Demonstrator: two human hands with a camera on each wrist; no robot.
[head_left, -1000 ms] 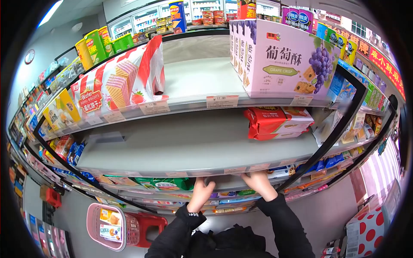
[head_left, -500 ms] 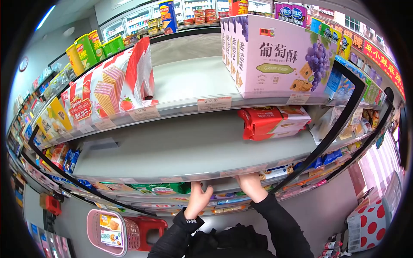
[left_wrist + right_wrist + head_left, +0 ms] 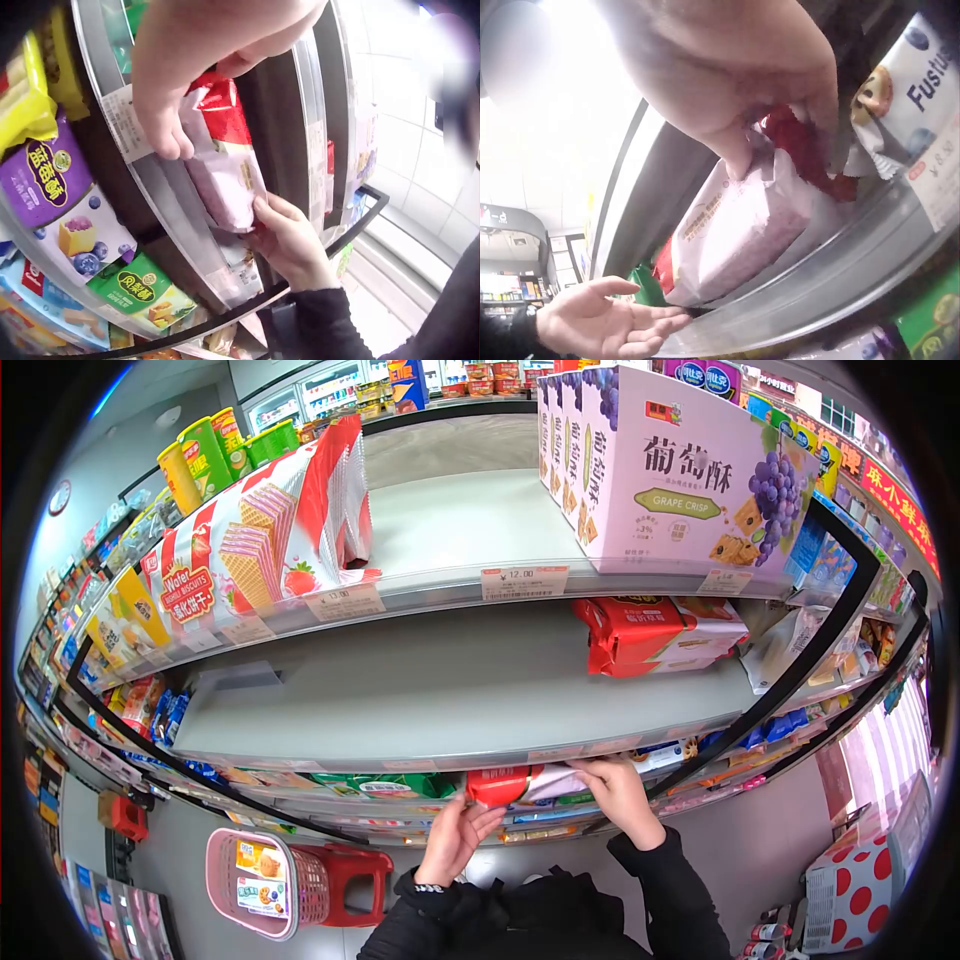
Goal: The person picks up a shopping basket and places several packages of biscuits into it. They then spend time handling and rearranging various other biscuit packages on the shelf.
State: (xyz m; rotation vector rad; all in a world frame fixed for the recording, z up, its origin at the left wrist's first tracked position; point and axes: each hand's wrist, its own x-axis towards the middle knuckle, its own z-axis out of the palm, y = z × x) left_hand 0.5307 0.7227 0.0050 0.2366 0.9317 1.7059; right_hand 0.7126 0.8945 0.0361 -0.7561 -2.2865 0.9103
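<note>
A red-and-pale-pink biscuit packet (image 3: 498, 786) lies at the front lip of the lower shelf, under the wide grey shelf. My right hand (image 3: 622, 800) pinches its right end, thumb on the pale wrapper (image 3: 739, 217) in the right wrist view. By the packet's red left end is my left hand (image 3: 462, 838), its palm turned up and fingers loosely extended. The right wrist view shows this left hand (image 3: 611, 321) from the palm side. A green packet (image 3: 385, 786) sits to the left on the same shelf.
Above, the grey shelf (image 3: 450, 700) carries red packets (image 3: 655, 635) at its right end. Wafer biscuits (image 3: 260, 550) and grape crisp boxes (image 3: 690, 490) stand on the top shelf. A pink basket (image 3: 222, 875) holding packets is at the lower left, beside a red stool (image 3: 365, 885).
The red-and-pink packet has come out from under the grey shelf to the front, in my right hand. My left hand has drawn back a little and turned palm up.
</note>
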